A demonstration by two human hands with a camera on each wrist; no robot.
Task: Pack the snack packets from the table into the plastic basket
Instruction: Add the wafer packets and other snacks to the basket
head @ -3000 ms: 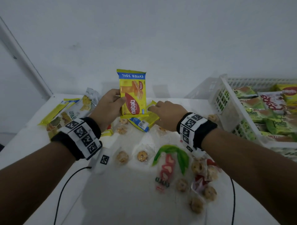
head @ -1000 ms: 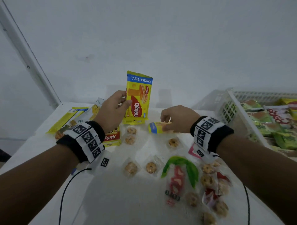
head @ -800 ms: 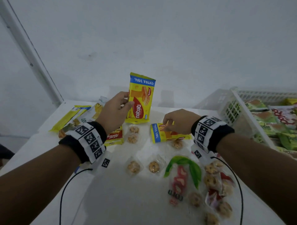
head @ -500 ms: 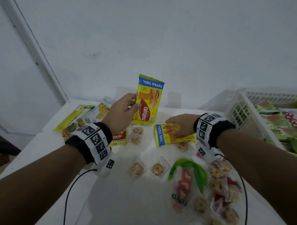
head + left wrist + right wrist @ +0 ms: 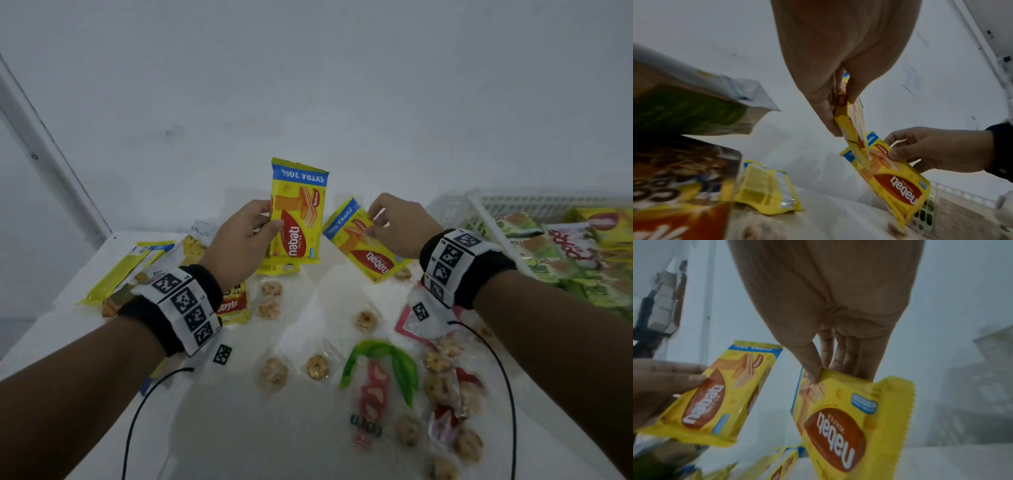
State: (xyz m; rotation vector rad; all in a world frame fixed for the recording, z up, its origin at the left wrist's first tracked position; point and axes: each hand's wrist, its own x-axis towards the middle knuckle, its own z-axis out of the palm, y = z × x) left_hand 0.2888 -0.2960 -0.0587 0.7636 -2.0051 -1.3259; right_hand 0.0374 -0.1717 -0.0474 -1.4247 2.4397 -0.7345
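A: What step is this?

B: I think it is the picking-up step. The left hand holds one yellow wafer packet standing up, in the middle of the frame. Its fingers curl round the packet's edge, with the thumb on the front.

A: And the other hand?

B: The right hand pinches a second wafer packet by its top edge. The thumb and fingers squeeze it tight. That packet is tilted and just beside the first one. Its low corner is close to the tabletop; I cannot tell if it touches.

A: Where do they go?

B: Into the white basket at the right edge of the frame. It already has green and red packets inside.

A: So what comes next?

B: I guess both hands need to swing right, go over the basket's wall, and let go. Maybe the two packets get stacked first.

A: Is the job nearly done?

B: No. More yellow packets lie at the left, and little wrapped cookies sit all over the lower middle.
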